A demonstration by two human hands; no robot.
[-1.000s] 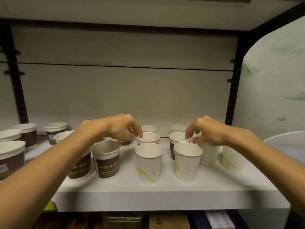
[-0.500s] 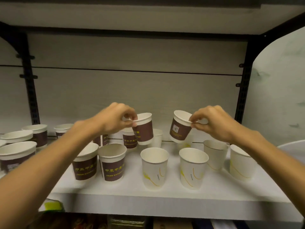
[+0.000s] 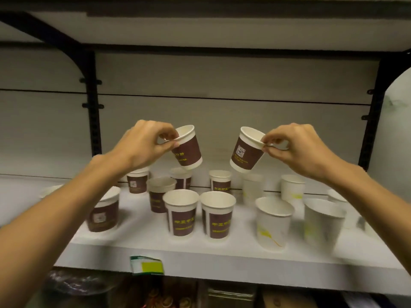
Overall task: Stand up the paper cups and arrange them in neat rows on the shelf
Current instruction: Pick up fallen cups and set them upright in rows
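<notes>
My left hand (image 3: 144, 145) pinches the rim of a brown-banded paper cup (image 3: 189, 150) and holds it tilted in the air above the white shelf (image 3: 222, 258). My right hand (image 3: 295, 147) pinches the rim of a second brown cup (image 3: 244, 152) with a QR code, tilted the other way. Below them, several brown cups stand upright on the shelf, two at the front centre (image 3: 181, 212) (image 3: 218, 215). Several white cups with yellow streaks stand to the right, the nearest at the front (image 3: 273, 221).
Black uprights (image 3: 93, 112) (image 3: 373, 121) frame the bay and another shelf board (image 3: 200, 25) lies overhead. A green and white label (image 3: 148, 265) hangs off the shelf's front edge. Boxes and packets sit on the level below.
Both hands took a brown cup from the back of the shelf and lifted it higher. The view has shifted left, so the cups appear further right.
</notes>
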